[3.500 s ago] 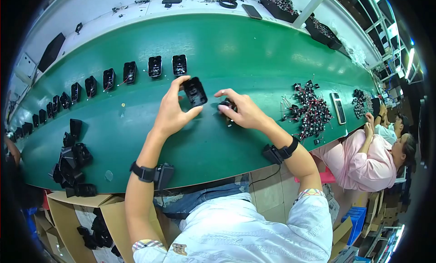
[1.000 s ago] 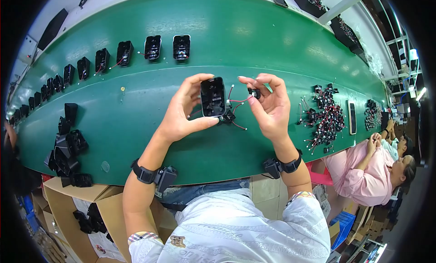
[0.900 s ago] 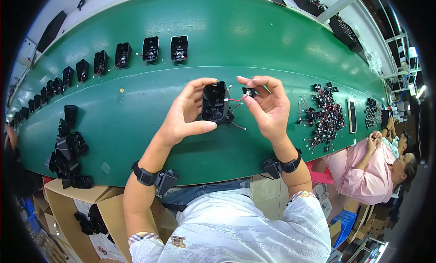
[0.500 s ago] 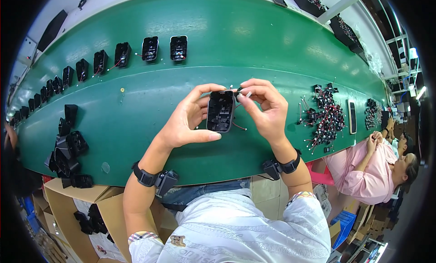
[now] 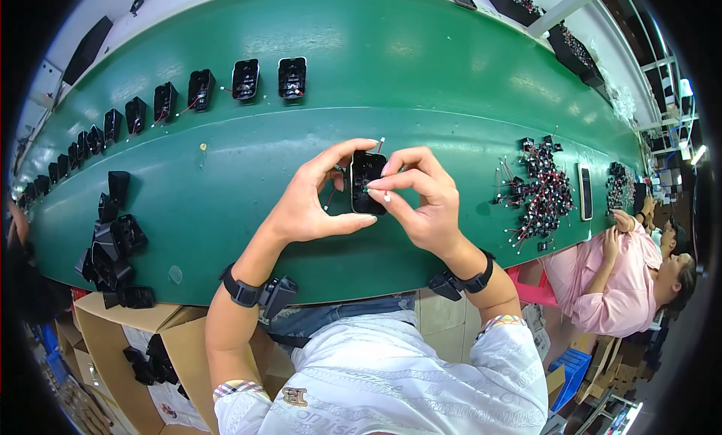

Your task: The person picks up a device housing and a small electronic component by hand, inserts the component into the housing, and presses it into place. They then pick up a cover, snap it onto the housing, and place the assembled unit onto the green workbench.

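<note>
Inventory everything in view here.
Case row: over ten, black, upper left
Loose cases: several, black, left
Held case: one, black, centre
Wired part: one, white plug, at held case
Part piles: two, dark, right
Phone: one, dark, between piles
Trays: two, black, upper right
Cardboard boxes: several, brown, lower corners
Table: one, green, centre
Co-workers: two, pink/pale tops, right
Wrist straps: two, black, lower centre
Left hand: one, around held case
Right hand: one, pinching wired part

- Wide fisheye view from the person's head, facing down and forward.
- Bare hands (image 5: 304, 200) lie near, mid-frame.
- Long glossy green counter (image 5: 451, 66) bends beyond; patterned white fabric shirt (image 5: 391, 382) fills the bottom.
</note>
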### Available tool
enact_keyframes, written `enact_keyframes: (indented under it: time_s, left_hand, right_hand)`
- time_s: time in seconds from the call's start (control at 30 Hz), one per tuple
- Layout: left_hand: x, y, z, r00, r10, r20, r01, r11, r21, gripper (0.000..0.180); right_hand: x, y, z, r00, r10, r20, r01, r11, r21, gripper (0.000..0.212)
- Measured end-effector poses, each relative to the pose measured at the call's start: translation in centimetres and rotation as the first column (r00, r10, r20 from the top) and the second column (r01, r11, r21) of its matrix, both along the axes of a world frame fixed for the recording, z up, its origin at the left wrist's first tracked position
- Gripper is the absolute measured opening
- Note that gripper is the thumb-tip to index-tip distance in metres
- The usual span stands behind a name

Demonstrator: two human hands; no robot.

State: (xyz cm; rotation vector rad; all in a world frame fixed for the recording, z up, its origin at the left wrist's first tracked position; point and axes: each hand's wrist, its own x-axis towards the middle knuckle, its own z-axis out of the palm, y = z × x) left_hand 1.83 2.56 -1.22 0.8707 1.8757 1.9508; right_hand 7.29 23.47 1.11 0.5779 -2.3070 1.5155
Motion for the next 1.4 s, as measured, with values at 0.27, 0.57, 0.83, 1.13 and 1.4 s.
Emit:
enact_keyframes:
  time_s: [0.27, 0.57, 0.83, 1.13, 1.4]
  left_hand:
    - [-0.2, -0.1, 0.2, 0.975, 0.121, -0.186, -0.138, 0.987, -0.083, 0.085]
    - [-0.3, 0.0, 1.2, 0.909, 0.110, -0.402, -0.208, 0.955, -0.209, 0.089]
    - [-0.1, 0.3, 1.2, 0.873, 0.155, -0.462, -0.258, 0.951, -0.170, 0.088]
    - [-0.2, 0.5, 0.9, 0.804, 0.096, -0.587, -0.261, 0.944, -0.203, 0.090]
    - [0.1, 0.8, 0.8, 0.834, 0.154, -0.530, -0.280, 0.946, -0.166, 0.092]
  right_hand:
    - [-0.4, 0.4, 0.1, 0.999, -0.016, -0.044, 0.019, 0.998, 0.063, 0.015]
    - [-0.3, 0.6, 1.3, 0.962, 0.029, -0.271, 0.058, 0.950, 0.307, 0.020]
    - [-0.1, 0.7, 1.4, 0.948, 0.009, -0.320, 0.087, 0.955, 0.283, 0.022]
    - [-0.2, 0.7, 1.0, 0.943, 0.077, -0.323, 0.048, 0.931, 0.361, 0.023]
    - [-0.7, 1.0, 0.1, 0.994, 0.050, 0.099, -0.055, 0.997, 0.049, 0.022]
